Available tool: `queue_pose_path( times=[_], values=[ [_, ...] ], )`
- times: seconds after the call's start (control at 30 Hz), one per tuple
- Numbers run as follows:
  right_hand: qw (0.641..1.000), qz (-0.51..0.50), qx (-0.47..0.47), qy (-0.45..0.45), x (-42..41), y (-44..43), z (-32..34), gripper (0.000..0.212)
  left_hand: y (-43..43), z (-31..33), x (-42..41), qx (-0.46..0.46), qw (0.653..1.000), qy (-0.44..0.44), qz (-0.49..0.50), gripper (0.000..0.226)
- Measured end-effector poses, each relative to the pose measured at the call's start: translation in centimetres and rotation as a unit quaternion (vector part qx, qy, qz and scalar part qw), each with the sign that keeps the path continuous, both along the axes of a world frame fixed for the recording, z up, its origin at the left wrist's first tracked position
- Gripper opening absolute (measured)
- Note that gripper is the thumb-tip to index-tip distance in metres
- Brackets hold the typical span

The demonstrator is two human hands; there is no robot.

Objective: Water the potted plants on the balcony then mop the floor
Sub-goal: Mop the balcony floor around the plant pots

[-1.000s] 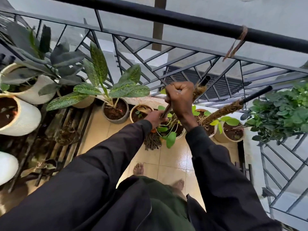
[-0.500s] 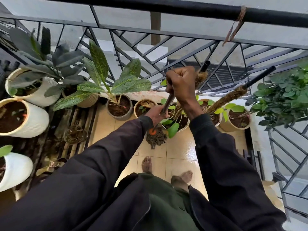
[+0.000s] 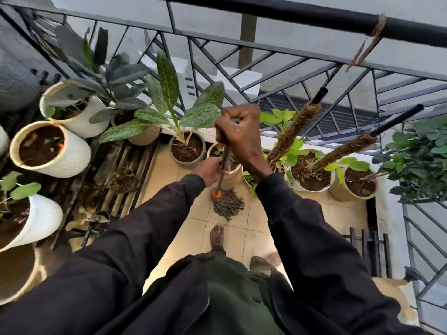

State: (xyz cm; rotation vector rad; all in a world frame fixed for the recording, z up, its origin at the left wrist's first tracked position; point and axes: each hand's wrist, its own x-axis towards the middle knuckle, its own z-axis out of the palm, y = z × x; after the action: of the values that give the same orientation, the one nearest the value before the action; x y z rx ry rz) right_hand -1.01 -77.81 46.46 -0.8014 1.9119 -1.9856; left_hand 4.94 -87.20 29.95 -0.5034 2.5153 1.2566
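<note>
I hold a mop upright over the tan tiled floor (image 3: pixel 232 240). Its grey handle (image 3: pixel 225 158) ends in an orange collar above a dark string head (image 3: pixel 227 204), which rests on the tiles in front of my bare feet. My right hand (image 3: pixel 238 131) grips the top of the handle in a fist. My left hand (image 3: pixel 211 170) grips the handle lower down, just above the collar. Potted plants line the railing: a spotted-leaf plant in a grey pot (image 3: pixel 187 151) and pots with moss poles (image 3: pixel 310 174) to the right.
A black metal railing (image 3: pixel 266 48) closes off the far side and the right. White ribbed pots (image 3: pixel 52 151) stand on a dark slatted rack (image 3: pixel 121 180) at the left. A leafy bush (image 3: pixel 420 155) hangs at the right. My bare feet (image 3: pixel 217 234) stand on the tiles.
The mop head has slid back toward my feet, away from the pots. Both hands keep their grip on the handle, and the view has shifted right.
</note>
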Motion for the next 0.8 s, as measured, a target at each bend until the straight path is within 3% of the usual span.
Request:
queue_pose_path(
  times=[0.3, 0.6, 0.8],
  values=[
    [0.999, -0.032, -0.024, 0.031, 0.7, -0.7, 1.7, 0.033, -2.1, 1.7, 0.2, -0.113, 0.993, 0.032, 0.005, 0.012],
    [0.995, -0.046, 0.087, 0.027, 2.0, 2.9, -1.3, 0.037, 1.2, 0.0, 1.5, -0.043, 0.999, 0.005, 0.004, 0.020],
    [0.994, 0.021, 0.103, 0.036, 1.8, 2.9, 0.3, 0.037, 3.3, 1.5, 2.7, 0.008, 0.999, -0.025, 0.029, 0.015]
  ],
)
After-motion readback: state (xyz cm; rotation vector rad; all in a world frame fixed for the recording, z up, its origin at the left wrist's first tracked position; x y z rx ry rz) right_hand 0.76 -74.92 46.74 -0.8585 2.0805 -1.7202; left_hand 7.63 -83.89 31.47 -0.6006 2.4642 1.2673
